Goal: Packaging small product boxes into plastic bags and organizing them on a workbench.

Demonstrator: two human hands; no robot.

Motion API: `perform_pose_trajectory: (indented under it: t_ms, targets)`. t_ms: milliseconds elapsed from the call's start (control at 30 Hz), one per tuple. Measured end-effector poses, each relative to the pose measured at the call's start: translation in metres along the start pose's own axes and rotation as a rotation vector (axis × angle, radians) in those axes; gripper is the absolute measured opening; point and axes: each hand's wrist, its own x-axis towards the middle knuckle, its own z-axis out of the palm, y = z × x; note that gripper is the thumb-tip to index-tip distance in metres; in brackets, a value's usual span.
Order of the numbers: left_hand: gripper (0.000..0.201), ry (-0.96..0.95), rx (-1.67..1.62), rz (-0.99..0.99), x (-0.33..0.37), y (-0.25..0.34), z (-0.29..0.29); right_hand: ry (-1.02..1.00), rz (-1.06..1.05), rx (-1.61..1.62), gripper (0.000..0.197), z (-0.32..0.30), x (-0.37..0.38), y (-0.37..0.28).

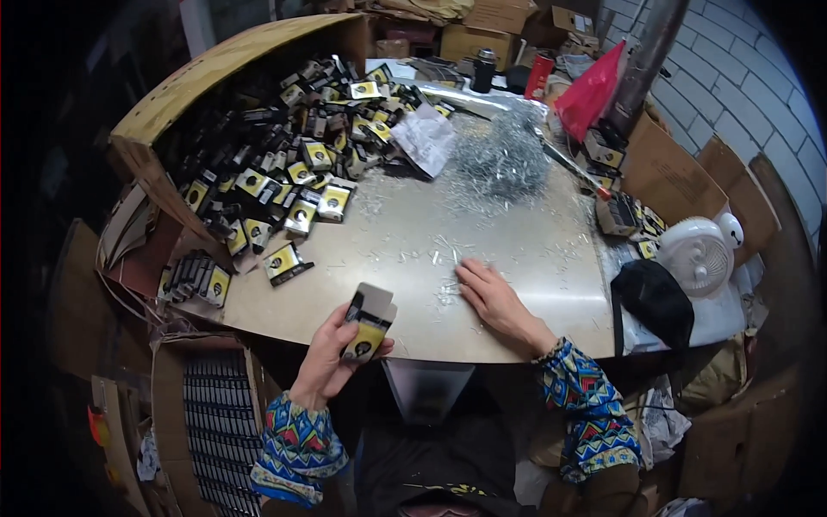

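My left hand [326, 351] is closed around a small yellow and black cardboard box [369, 332], held upright over the table's front edge with its grey end flaps sticking up. Flat on the metal tabletop [362, 258] lies my right hand [493, 300], its fingers stretched forward. Its fingertips touch loose, thin metal pins [446, 257] scattered there. A dense heap of the same shiny pins [501, 159] rises farther back. Nearest to my left hand on the table is another yellow and black box [286, 263], lying by itself.
Many similar boxes [301, 168] pile up at the left behind a curved cardboard wall [233, 65]. A crumpled white paper [425, 140] lies beside the heap. On the right stand a white fan [696, 257] and a black pouch [653, 302]. A carton of packed boxes [164, 370] sits below left.
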Motion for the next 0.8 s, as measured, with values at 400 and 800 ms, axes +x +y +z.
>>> perform_pose_trajectory:
  t_ms: [400,800]
  targets:
    - [0.046,0.419,0.121,-0.13,-0.097,-0.159,-0.085,0.105,-0.053,-0.191,0.053,0.039,0.005,-0.046]
    - [0.03,0.243,-0.005,-0.447,-0.088,-0.19,-0.024,-0.009,-0.037,-0.134,0.052,0.043,-0.075,-0.139]
